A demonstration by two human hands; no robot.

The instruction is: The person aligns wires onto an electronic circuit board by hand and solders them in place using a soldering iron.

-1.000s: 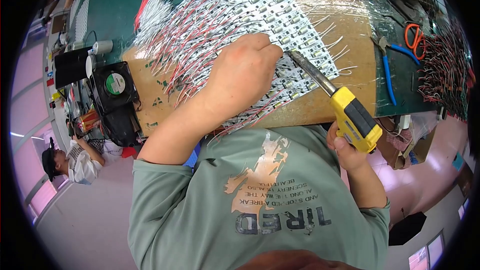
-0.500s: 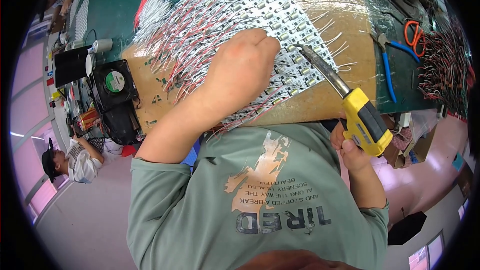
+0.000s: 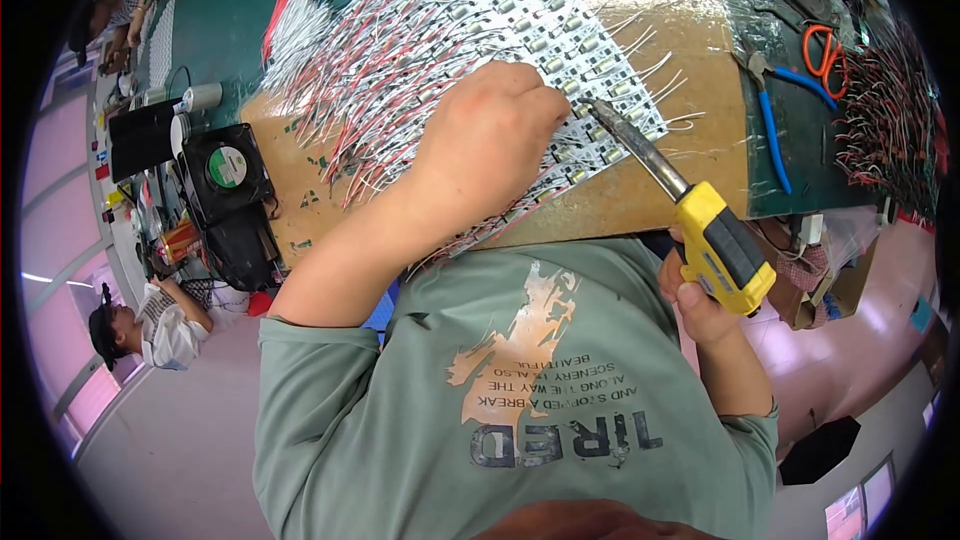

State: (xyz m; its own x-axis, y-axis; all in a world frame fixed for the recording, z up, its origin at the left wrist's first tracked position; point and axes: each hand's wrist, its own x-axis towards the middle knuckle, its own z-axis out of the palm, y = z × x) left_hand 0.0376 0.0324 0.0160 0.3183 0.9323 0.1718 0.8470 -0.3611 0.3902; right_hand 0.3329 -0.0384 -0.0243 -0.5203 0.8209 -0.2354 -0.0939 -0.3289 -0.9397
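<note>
My left hand (image 3: 492, 130) is closed, its fingers pinched low over a panel of white circuit boards (image 3: 600, 70). Its fingertips are hidden, so what they pinch cannot be made out. My right hand (image 3: 693, 298) grips a yellow and black soldering gun (image 3: 727, 248) by its handle. The iron's dark tip points up and left, at the boards just right of my left fingers; whether it touches a pad is too small to tell. Rows of small components fill the panel, and many red and white wires (image 3: 365, 90) fan out from its left side.
Beneath the panel lies a brown work board (image 3: 700, 70) on a green table. Blue-handled cutters (image 3: 770, 130), orange-handled scissors (image 3: 826, 65) and a bundle of wires (image 3: 885, 130) lie right. A black fan (image 3: 226, 168) stands left. Another person (image 3: 160, 325) sits at far left.
My left hand has shifted slightly right and down over the panel. The soldering gun and its tip have moved a little left. The wired panel sits slightly further left in view.
</note>
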